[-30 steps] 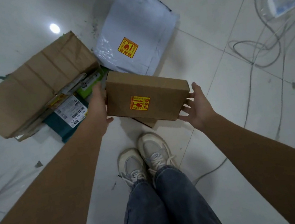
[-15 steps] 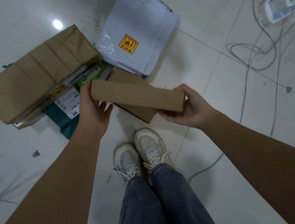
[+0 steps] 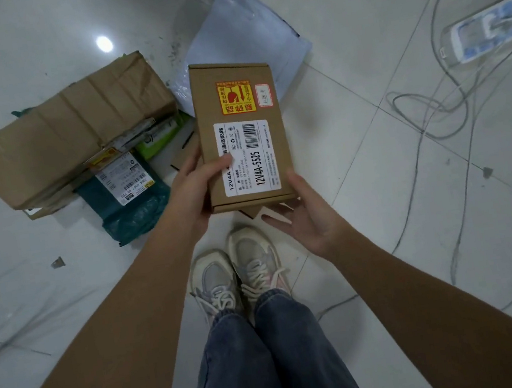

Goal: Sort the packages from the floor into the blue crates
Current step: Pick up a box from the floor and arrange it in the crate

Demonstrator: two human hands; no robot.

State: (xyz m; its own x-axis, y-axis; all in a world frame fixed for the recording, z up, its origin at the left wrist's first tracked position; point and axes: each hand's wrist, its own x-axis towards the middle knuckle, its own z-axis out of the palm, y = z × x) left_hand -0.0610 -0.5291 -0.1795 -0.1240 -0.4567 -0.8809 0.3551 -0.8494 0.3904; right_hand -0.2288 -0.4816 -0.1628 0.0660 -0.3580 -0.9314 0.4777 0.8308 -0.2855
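Head view: flat cardboard box (image 3: 239, 133) held up over the floor, label side facing the camera.

Left hand (image 3: 193, 191) grips the box's lower left edge, thumb curled onto the white shipping label (image 3: 247, 157); right hand (image 3: 305, 216) cups the lower right corner from beneath, thumb along the side, fingers spread loosely under it. Rigid, thin card with crisp corners, it looks light and stiff, easy to carry one-handed by a long edge. Its yellow-and-red sticker (image 3: 236, 97) looks like a fragile warning, so it likely wants setting down, not dropping. Smooth faces may slip, so gripping across the edges is safest. Still on the floor (image 3: 66, 302): a large crumpled brown parcel (image 3: 71, 131), a soft green mailer (image 3: 128, 208), a grey poly bag (image 3: 246, 37). No blue crate is clearly in view.
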